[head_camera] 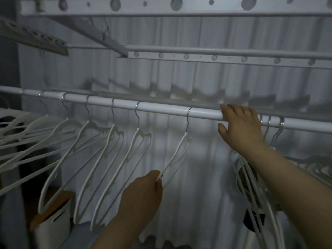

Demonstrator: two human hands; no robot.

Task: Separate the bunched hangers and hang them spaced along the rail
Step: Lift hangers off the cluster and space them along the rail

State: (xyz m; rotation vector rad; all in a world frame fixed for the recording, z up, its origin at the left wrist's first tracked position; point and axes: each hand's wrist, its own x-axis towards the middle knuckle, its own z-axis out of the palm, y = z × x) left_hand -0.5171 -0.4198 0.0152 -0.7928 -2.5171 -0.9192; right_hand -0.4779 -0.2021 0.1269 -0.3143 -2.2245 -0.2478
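- At the far left, a fan of white hangers hangs crowded together, their arms overlapping towards me.
- Low on the left sits a white box with something brown in or on it; it is too dark for me to tell what.
- The white rail runs across from left to right, dropping a little to the right.
- Four spaced hangers hang from it by metal hooks, each well apart from the next, with their bodies angled towards the near left.
- Right of those, apart from them, hangs the single hanger. Its hook is over the rail and its body slants down towards me.
- My left hand pinches the lower end of that hanger's arm between thumb and fingertips, with the rest of the fingers curled in.
- My right hand is on the rail just right of that hook, fingers curled over the top and thumb spread beneath.
- Just past my right hand, the bunch hangs with its hooks packed close on the rail. My forearm partly hides the bodies.
- A pale pleated curtain hangs behind, on the far side.
- More bars with round holes run above it.
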